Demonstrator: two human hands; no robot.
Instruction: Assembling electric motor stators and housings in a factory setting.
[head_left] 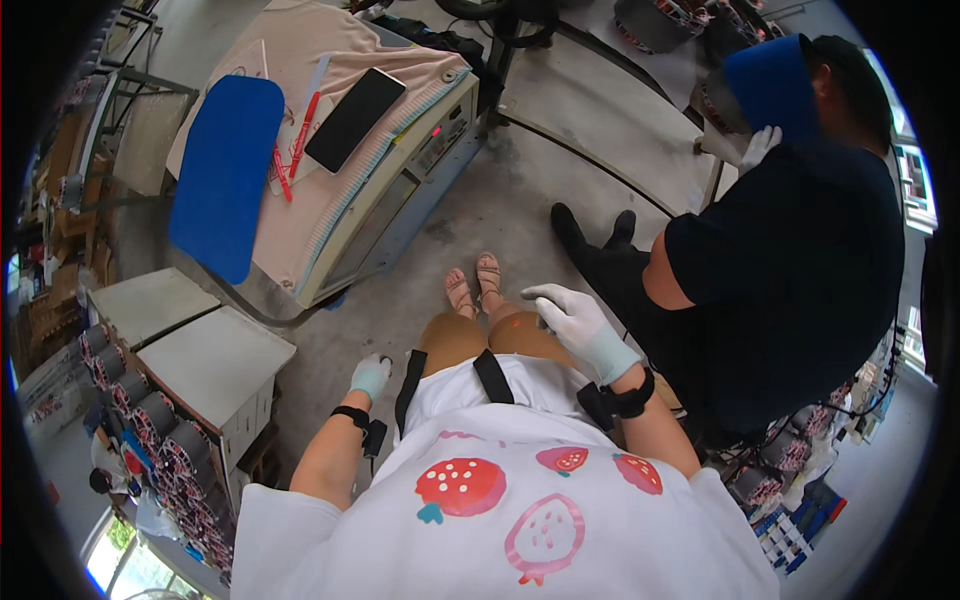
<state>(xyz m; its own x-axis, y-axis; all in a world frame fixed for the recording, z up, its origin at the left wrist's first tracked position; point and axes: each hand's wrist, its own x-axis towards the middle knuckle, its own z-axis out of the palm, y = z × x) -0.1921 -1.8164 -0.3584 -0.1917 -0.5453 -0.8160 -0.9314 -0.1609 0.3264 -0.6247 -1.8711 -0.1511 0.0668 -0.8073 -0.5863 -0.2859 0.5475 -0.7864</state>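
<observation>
My right hand (pixel 572 318), in a white glove, hovers in front of my right thigh. Its index finger reaches out to the left and the others bend loosely, with nothing seen in them. My left hand (pixel 371 376), also gloved, hangs low beside my left thigh; its fingers are mostly hidden behind the back of the hand. Neither hand touches the grey machine (pixel 385 210) ahead on the left. On its pink cloth cover (pixel 290 225) lie a blue board (pixel 228 175), a black phone (pixel 356 120) and red pens (pixel 303 136).
Close on my right, a person in black (pixel 790 270) bends over a worktable (pixel 610 95), a gloved hand by a dark round part with a blue sheet. Left of me stand a white-topped cabinet (pixel 215 360) and stacked motor stators (pixel 155 420). Grey floor (pixel 430 240) lies ahead.
</observation>
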